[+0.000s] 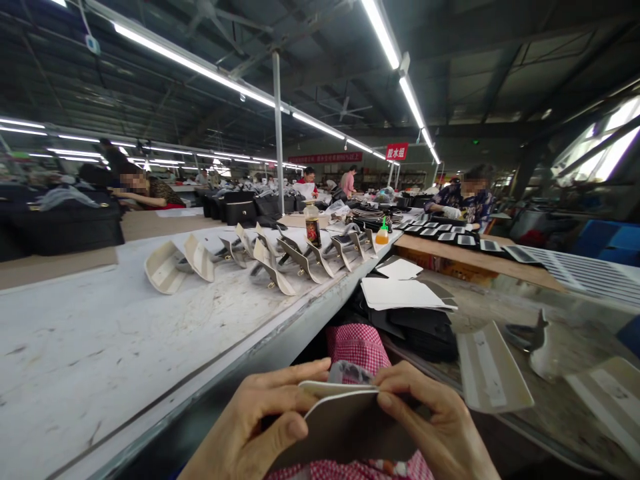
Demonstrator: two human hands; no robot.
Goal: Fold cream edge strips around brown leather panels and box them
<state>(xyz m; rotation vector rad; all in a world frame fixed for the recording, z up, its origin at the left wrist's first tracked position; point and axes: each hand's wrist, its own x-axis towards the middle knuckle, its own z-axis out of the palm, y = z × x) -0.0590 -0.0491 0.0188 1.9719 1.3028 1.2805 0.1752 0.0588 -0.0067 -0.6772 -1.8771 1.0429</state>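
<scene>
Head view, left-hand grip (pixel 247 423): clamping firmly on the left part of a pale-edged panel (pixel 350 427)
Right-hand grip (pixel 433 410): pinching the same panel's upper right edge
Panel's place: being held between both grips, over red checked cloth (pixel 357 343)
Side surface (pixel 505 307): bearing a loose curved panel (pixel 495 370)
Desk (pixel 125 347): carrying curved panels (pixel 271 268) and an orange-filled bottle (pixel 382 235)
Co-worker (pixel 473 200): leaning over flat pieces (pixel 447 237)

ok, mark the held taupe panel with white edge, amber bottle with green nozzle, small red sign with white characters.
Taupe panel (pixel 350 427): head view, near face.
Amber bottle (pixel 382 235): head view, body.
Small red sign (pixel 397 152): head view, lettered front.
</scene>
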